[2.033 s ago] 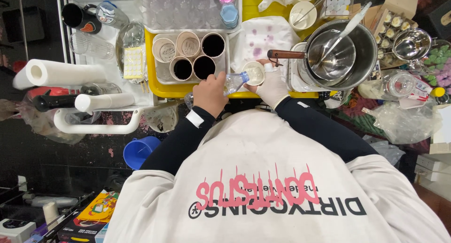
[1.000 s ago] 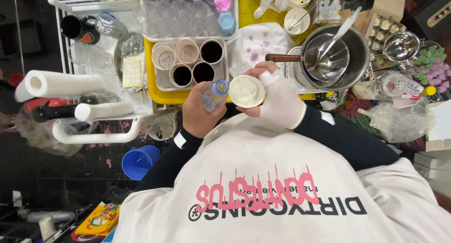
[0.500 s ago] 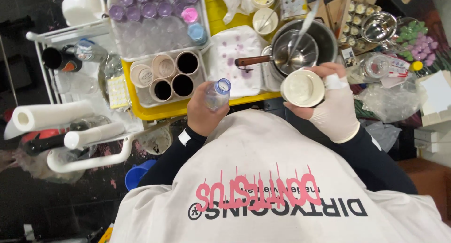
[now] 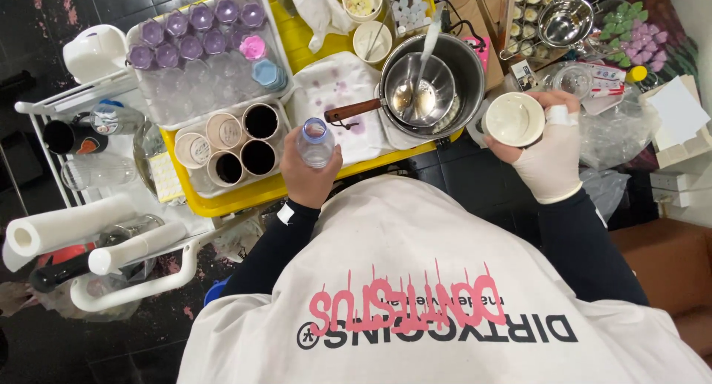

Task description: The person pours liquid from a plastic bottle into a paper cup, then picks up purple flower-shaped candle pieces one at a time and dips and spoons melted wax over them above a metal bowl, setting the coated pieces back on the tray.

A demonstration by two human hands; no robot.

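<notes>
Bottle: a small clear plastic bottle [image 4: 315, 142] with a pale blue neck stands upright in the left hand [image 4: 305, 175], held over the near edge of the yellow tray [image 4: 297, 185].
Left hand: bare, fingers wrapped round the lower half of the bottle, a firm grasp.
Cup: a white paper cup [image 4: 513, 119] with a pale, creamy inside sits in the right hand [image 4: 549, 152], out beyond the right end of the tray, over the dark floor.
Right hand: in a pale glove, closed around the cup from below and behind.
Spill risk: the cup hangs off the tray, so I judge that any tilt drops its contents onto the floor or the shirt, not the tray.
Bottle risk: I cannot tell whether the bottle is capped; if it is open, a squeeze or a tip wets the stained cloth [image 4: 343, 102] just beyond it.
Knock risk: the wooden handle [image 4: 354, 110] of the ladle in the metal pot [image 4: 445, 80] points toward the left hand; a brush of the wrist could rock it.
Crowding: dark-filled paper cups [image 4: 259, 139] stand just left of the bottle, near enough to be toppled by a careless reach.
</notes>
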